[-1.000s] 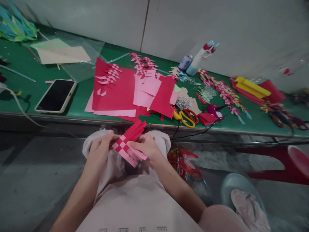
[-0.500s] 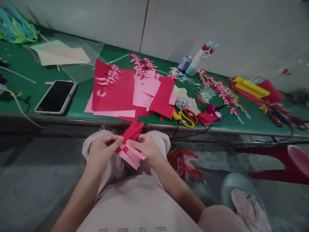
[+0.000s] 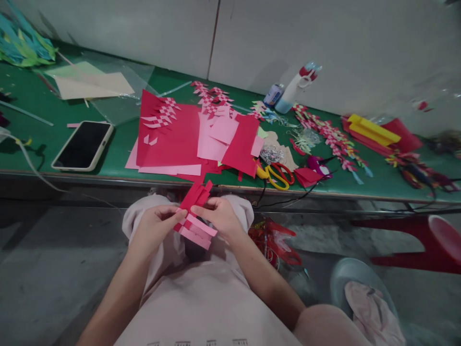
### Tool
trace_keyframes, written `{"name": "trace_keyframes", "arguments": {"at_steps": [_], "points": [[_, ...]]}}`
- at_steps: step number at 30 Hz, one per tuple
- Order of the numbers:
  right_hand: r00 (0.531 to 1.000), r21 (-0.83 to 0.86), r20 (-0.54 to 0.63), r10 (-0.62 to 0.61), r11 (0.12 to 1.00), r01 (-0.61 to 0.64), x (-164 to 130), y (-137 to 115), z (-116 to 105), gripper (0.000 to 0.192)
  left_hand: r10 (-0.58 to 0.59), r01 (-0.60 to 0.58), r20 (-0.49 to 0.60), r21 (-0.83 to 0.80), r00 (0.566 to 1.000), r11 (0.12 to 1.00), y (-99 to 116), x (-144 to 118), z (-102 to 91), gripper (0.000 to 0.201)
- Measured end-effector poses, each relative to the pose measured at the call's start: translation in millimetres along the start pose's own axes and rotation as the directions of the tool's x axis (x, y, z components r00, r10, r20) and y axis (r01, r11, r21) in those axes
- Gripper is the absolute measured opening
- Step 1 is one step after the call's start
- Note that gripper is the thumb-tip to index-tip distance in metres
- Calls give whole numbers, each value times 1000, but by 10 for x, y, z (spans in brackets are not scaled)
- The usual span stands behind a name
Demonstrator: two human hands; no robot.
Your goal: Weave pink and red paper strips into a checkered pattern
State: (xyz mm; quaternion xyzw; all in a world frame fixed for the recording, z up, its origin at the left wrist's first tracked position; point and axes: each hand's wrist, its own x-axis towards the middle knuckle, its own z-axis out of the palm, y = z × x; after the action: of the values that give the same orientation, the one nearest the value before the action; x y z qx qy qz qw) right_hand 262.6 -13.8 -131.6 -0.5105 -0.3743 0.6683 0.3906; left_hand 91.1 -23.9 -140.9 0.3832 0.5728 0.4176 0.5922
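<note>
A long green surface [image 3: 118, 158] runs under a pale wall, crowded with red and pink paper sheets [image 3: 187, 137], a dark phone [image 3: 82, 145] at nine o'clock of them and yellow-handled scissors [image 3: 273, 174] at three. Below its front edge, over the lap, the left hand [image 3: 153, 228] and right hand [image 3: 219, 217] pinch a red-and-pink woven paper strip piece [image 3: 194, 216] between fingertips — both closed on it. A hard tug would likely tear a strip or loosen the weave. The lap gives open room; the surface edge sits close at twelve o'clock.
</note>
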Motion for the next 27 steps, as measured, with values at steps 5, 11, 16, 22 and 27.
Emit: {"name": "trace_keyframes", "arguments": {"at_steps": [5,11,16,22,27], "points": [[998,-50,-62,1,999,-4,14,-94,-38,32,-11,10,-15,-11,1000,1000,-15,1,-8,25],[998,-16,-61,18,1000,-19,16,-107,-14,31,-9,9,-26,-18,1000,1000,5,-6,4,26],[999,28,-38,28,999,-27,20,-57,-6,31,2,-2,-9,-25,1000,1000,-17,5,3,25],[999,72,-34,38,997,-36,18,-13,19,34,-11,10,35,23,999,1000,5,-21,-5,27],[998,87,-47,29,996,-25,17,-6,37,31,-31,29,54,43,998,999,42,-22,1,26]]}}
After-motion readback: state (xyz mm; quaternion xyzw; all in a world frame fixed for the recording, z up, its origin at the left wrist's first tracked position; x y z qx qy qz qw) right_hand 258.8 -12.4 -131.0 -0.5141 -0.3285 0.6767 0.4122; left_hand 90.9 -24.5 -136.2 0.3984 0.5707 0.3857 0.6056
